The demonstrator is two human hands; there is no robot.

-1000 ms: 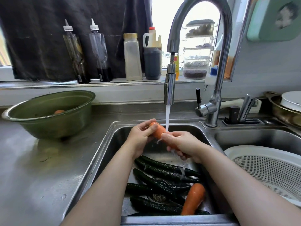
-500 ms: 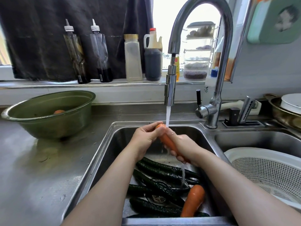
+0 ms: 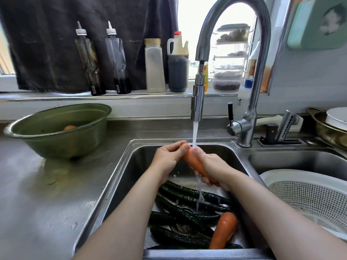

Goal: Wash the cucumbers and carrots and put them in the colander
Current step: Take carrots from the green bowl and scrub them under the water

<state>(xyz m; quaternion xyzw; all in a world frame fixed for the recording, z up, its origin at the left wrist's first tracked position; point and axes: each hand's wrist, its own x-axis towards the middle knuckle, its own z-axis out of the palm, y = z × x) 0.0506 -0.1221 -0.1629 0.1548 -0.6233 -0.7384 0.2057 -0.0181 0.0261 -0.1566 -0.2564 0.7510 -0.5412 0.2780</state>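
Observation:
Under the running tap [image 3: 196, 102] I hold an orange carrot [image 3: 193, 162] over the left sink basin [image 3: 129, 166]. My left hand [image 3: 169, 158] grips its upper end, and my right hand [image 3: 214, 167] wraps round its lower part. Water streams off the carrot into the basin. Below lie several dark green cucumbers [image 3: 185, 209] and a second carrot [image 3: 223, 231] on the basin floor. The white colander [image 3: 308, 196] sits in the right basin, with nothing visible inside it.
A green bowl [image 3: 56, 132] holding another carrot [image 3: 69, 127] stands on the steel counter at the left. Bottles line the window ledge behind the tap. A knife block and a metal pan with a white plate sit at the back right.
The carrot has turned from lying nearly across to pointing steeply down. My right hand has slid down along it, while my left hand stays at the top end.

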